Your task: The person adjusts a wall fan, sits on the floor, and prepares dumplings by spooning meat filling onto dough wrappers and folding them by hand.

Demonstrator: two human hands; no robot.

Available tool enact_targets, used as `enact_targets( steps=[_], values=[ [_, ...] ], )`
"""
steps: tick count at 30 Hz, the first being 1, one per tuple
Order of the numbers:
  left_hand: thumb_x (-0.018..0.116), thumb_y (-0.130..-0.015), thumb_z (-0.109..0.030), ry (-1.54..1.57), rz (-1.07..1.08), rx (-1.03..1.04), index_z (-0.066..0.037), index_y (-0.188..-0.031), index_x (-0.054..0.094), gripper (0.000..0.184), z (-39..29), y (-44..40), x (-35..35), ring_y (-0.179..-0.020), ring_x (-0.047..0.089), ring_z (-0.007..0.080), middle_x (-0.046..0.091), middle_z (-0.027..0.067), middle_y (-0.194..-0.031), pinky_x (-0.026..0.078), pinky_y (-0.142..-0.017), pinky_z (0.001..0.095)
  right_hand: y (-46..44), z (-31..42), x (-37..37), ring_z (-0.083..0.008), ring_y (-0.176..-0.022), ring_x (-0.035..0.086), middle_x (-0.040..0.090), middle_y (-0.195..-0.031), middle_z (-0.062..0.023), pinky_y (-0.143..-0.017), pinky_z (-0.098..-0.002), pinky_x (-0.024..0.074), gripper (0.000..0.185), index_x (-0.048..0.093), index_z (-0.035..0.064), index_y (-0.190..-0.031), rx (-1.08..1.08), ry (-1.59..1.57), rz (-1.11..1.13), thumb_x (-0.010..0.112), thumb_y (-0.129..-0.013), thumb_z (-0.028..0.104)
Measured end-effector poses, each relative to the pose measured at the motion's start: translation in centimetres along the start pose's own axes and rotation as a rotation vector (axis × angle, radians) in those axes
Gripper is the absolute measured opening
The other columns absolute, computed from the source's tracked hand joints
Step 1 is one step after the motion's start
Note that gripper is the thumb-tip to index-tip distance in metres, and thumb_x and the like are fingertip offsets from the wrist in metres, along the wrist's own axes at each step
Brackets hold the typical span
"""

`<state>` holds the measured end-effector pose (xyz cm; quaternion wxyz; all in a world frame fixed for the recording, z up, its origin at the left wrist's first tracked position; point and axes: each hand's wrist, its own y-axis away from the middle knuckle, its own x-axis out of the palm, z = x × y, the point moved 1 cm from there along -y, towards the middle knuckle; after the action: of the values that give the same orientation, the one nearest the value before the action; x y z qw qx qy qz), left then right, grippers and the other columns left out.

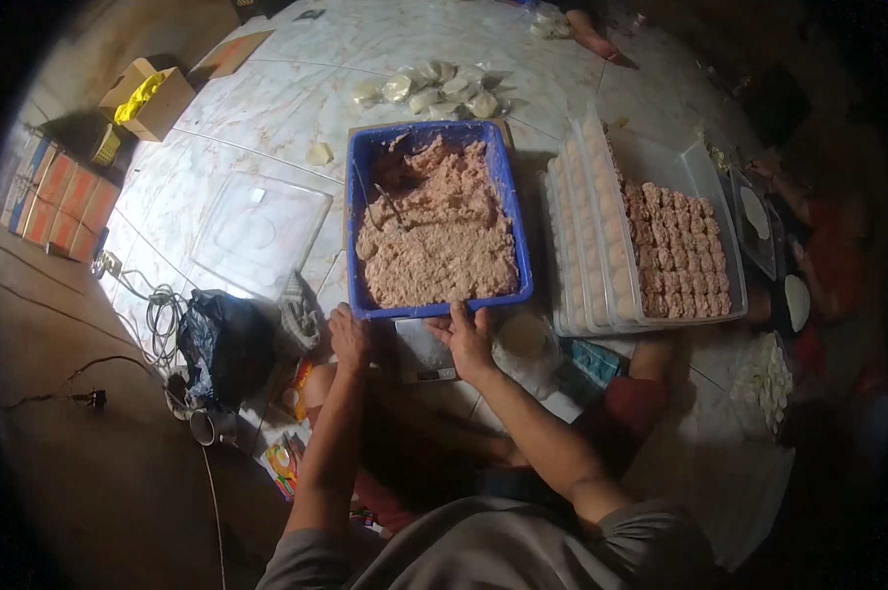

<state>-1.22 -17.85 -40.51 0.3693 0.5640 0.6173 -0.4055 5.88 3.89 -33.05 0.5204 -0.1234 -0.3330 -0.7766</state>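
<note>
A blue plastic tub [525, 236] of pale pink ground meat mixture [439, 256] stands before me. A thin metal handle [390, 204] sticks out of the mixture. At the tub's near left corner, my left hand [349, 337] has its fingers curled on the rim. My right hand [466, 342] grips the near rim right of the middle, some fingers spread against the tub wall. Just below, between my hands, is a small flat device [426, 356], partly hidden by the tub. Right of the tub, a clear plastic container [714, 202] contains rows of meat portions [678, 251].
Stacked clear trays [579, 231] of round pieces stand right of the tub. Bagged pale discs [434, 88] lie beyond it. A clear lid [257, 231], black bag [223, 344] and cable coil [164, 320] are left. Another person's foot [596, 39] shows at the top.
</note>
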Motion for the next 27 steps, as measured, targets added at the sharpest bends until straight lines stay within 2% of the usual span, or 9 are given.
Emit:
enact_targets(
  steps=[6, 9, 13, 15, 20, 22, 24, 25, 27],
  values=[
    [0.061, -0.088, -0.025, 0.065, 0.057, -0.077, 0.002, -0.113, 0.043, 0.041, 0.1, 0.0, -0.6, -0.102, 0.055, 0.0454, 0.051, 0.0253, -0.108, 0.05, -0.085, 0.0515, 1.7, 4.4, -3.1, -0.024, -0.075, 0.068, 0.064, -0.092, -0.0138, -0.071, -0.0396, 0.06, 0.037, 0.048, 0.0026, -0.104, 0.179, 0.051, 0.06, 0.051, -0.102, 0.04],
    [0.062, -0.087, -0.03, 0.016, 0.067, -0.06, 0.002, -0.116, 0.043, 0.047, -0.1, -0.1, 0.2, -0.104, 0.054, 0.0461, 0.05, 0.0252, -0.11, 0.051, -0.085, 0.0525, -0.8, 3.9, -4.4, -0.0247, -0.067, 0.067, 0.062, -0.084, -0.014, -0.07, -0.0428, 0.0604, 0.036, 0.048, 0.002, -0.102, -0.054, 0.103, -0.053, 0.049, -0.103, 0.038],
    [0.064, -0.085, -0.035, -0.074, 0.127, -0.11, -0.005, -0.127, 0.044, 0.055, 0.8, -0.9, 1.7, -0.108, 0.055, 0.0447, 0.05, 0.0226, -0.113, 0.053, -0.082, 0.0529, -1.2, 3.4, -2.3, -0.026, -0.062, 0.066, 0.059, -0.076, -0.0138, -0.067, -0.047, 0.0622, 0.033, 0.041, 0.0004, -0.107, -0.047, -0.047, -0.217, 0.049, -0.104, 0.033],
    [0.052, -0.092, -0.031, -0.125, 0.179, -0.08, -0.004, -0.116, 0.057, 0.037, -1.2, -0.3, -1.1, -0.112, 0.053, 0.0429, 0.046, 0.0228, -0.119, 0.055, -0.084, 0.0487, -1.3, 3.3, -2.6, -0.0257, -0.06, 0.065, 0.058, -0.076, -0.0141, -0.066, -0.0467, 0.0623, 0.034, 0.041, 0.0002, -0.107, -0.069, -0.065, -0.157, 0.049, -0.104, 0.033],
    [0.055, -0.089, -0.037, -0.216, 0.036, -0.118, -0.01, -0.125, 0.049, 0.046, -0.6, -0.8, 1.1, -0.101, 0.06, 0.0396, 0.053, 0.0178, -0.106, 0.055, -0.074, 0.0506, -2.9, 4.9, -3.1, -0.0249, -0.058, 0.063, 0.058, -0.074, -0.0148, -0.07, -0.0488, 0.0622, 0.035, 0.04, -0.0007, -0.107, -0.124, -0.044, -0.136, 0.052, -0.103, 0.032],
    [0.055, -0.088, -0.038, -0.2, 0.073, -0.114, -0.01, -0.122, 0.049, 0.044, 0.4, -1.0, 1.6, -0.1, 0.061, 0.0401, 0.053, 0.0187, -0.105, 0.056, -0.074, 0.0507, -2.9, 5.6, -3.4, -0.0243, -0.059, 0.064, 0.061, -0.076, -0.0157, -0.068, -0.044, 0.0619, 0.038, 0.039, -0.0001, -0.108, -0.177, -0.015, -0.077, 0.054, -0.102, 0.034],
    [0.058, -0.087, -0.039, -0.191, 0.076, -0.115, -0.01, -0.12, 0.05, 0.044, -1.0, -0.2, -0.2, -0.1, 0.06, 0.0419, 0.052, 0.0209, -0.104, 0.056, -0.074, 0.0507, -2.0, 6.1, -3.3, -0.0237, -0.062, 0.067, 0.065, -0.082, -0.0165, -0.065, -0.0381, 0.0607, 0.04, 0.043, 0.0, -0.105, 0.082, 0.225, 0.015, 0.054, -0.101, 0.038],
    [0.06, -0.086, -0.04, -0.159, 0.062, -0.081, -0.01, -0.119, 0.05, 0.047, -1.1, -0.1, -0.5, -0.101, 0.059, 0.0428, 0.052, 0.0222, -0.104, 0.055, -0.074, 0.0506, -1.4, 5.1, -3.2, -0.0228, -0.064, 0.069, 0.068, -0.084, -0.0162, -0.062, -0.0348, 0.0592, 0.042, 0.049, -0.0014, -0.101, 0.068, 0.196, 0.19, 0.053, -0.101, 0.04],
    [0.066, -0.082, -0.042, -0.081, 0.079, -0.081, -0.008, -0.118, 0.05, 0.052, -2.6, 0.2, -2.4, -0.103, 0.058, 0.0454, 0.051, 0.0252, -0.106, 0.055, -0.075, 0.0494, -2.2, 3.6, -1.6, -0.0214, -0.061, 0.068, 0.067, -0.079, -0.0148, -0.06, -0.0335, 0.0583, 0.043, 0.052, -0.0013, -0.098, 0.028, 0.197, 0.161, 0.053, -0.101, 0.041]
  ],
)
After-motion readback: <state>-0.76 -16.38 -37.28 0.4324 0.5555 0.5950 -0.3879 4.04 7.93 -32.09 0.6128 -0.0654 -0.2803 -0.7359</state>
